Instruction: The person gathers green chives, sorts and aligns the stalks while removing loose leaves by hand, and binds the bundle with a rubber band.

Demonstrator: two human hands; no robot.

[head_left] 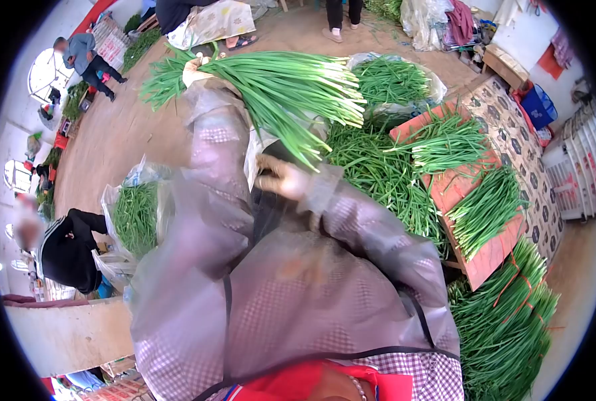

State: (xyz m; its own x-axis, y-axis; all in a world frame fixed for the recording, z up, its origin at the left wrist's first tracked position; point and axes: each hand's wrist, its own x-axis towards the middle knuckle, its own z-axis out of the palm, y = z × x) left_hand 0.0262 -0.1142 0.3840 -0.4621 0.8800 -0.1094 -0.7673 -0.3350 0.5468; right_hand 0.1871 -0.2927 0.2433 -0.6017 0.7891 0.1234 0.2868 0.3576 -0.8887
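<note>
My left hand (pixel 195 71), in a pale glove, is stretched out and closed around a large bunch of garlic chives (pixel 284 83). Their pale stem ends point right and the green leaves stick out past the hand to the left; some hang down toward my lap. My right hand (pixel 283 179) is below the bunch, in front of my body, with its gloved fingers apart and nothing visible in them. Clear plastic sleeves cover both arms. To the right of it lies a big loose heap of chives (pixel 384 174).
A reddish board (pixel 495 247) at the right carries two small piles of chives. Below it lies a stack of chives (pixel 505 327) with orange string. Bags of chives (pixel 136 217) (pixel 391 80) stand left and ahead. Other people sit and stand around the room; white crates (pixel 575 160) are far right.
</note>
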